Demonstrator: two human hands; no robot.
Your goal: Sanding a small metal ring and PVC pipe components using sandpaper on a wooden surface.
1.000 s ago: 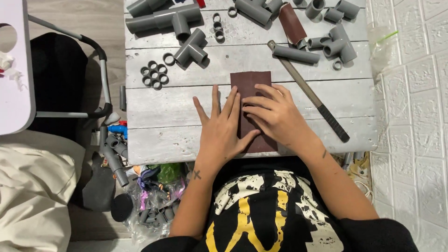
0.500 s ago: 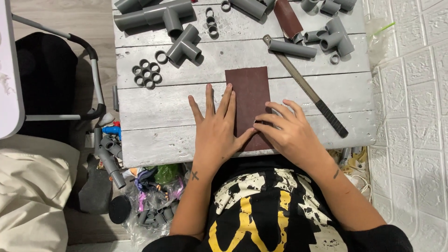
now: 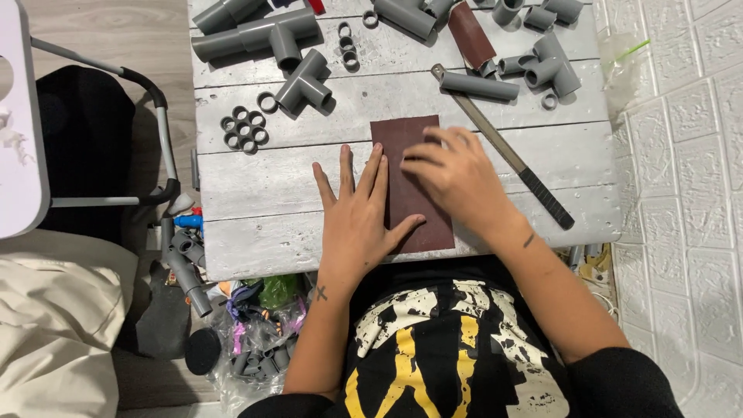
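Head view showed both hands flat, fingers spread, on the brown sandpaper sheet (image 3: pixel 409 182): left hand (image 3: pixel 357 220) covering its seven-o'clock edge, right hand (image 3: pixel 460 179) hiding its three-o'clock side.

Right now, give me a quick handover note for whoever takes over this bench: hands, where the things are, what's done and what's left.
Left hand: flat, fingers spread, pinning the left edge of the brown sandpaper sheet.
Right hand: palm down on the sheet's right side, gripping nothing.
The sheet lies flat at the near edge of the white plank table.
The hacksaw lies just to the right; grey pipe rings and tee fittings lie beyond.
Done: sheet laid flat.
Left: no pipe piece on it yet.
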